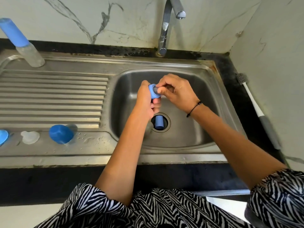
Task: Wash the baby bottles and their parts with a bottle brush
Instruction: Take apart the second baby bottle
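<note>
Over the steel sink basin [202, 89], my left hand [145, 102] grips a baby bottle by its blue collar ring [153, 92]; the bottle body is mostly hidden in the fist. My right hand [176, 92] pinches the clear nipple [158, 90] at the ring's opening. A blue cylindrical part [159, 122] lies in the drain. On the drainboard [49, 96] sit a blue cap [61, 134], a clear nipple [30, 137] and another blue piece [3, 136] at the left edge. A second bottle with a blue cap [19, 41] stands at the back left.
The bottle brush [254, 104], white-handled with a grey head, lies on the dark counter right of the sink. The tap [169, 23] arches over the basin's back edge with no water running. Marble-patterned walls close the back and right side.
</note>
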Motion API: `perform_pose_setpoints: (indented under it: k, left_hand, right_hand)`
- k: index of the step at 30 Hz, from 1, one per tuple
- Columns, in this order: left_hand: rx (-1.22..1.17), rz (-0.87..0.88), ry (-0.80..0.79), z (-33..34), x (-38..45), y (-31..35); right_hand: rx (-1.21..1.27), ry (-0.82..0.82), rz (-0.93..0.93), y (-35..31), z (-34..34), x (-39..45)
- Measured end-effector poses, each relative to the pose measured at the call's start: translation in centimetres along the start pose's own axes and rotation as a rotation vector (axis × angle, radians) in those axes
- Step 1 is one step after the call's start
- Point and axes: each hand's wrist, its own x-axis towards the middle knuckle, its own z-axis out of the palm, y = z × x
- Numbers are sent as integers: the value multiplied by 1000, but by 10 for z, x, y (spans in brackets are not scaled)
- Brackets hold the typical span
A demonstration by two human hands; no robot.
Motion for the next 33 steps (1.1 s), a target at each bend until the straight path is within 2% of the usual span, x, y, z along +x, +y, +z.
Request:
perform_pose_setpoints:
  k: [5,10,17,23,26,30,33]
  left_hand:
    - [38,-109,-88,-6,1,0]
    - [66,-177,-132,-7,2,-2]
    - [65,-213,-137,-16,4,-3]
    - [52,-201,-78,-8,6,-5]
    - [81,-165,-56,-8,8,-4]
    - [62,-117,-29,-16,11,4]
    - [32,-76,-66,-22,12,6]
  right_hand:
    - [-160,-255,-209,5,-21,12]
    - [-236,-294,-317,1,-22,17]
    - [-313,-436,-388,1,-23,21]
    - [-331,-350,-261,6,-10,15]
    - [-348,-403,-70,2,-3,23]
    - [-126,-397,73,-3,-5,28]
    - [-30,-320,113,-1,-8,25]
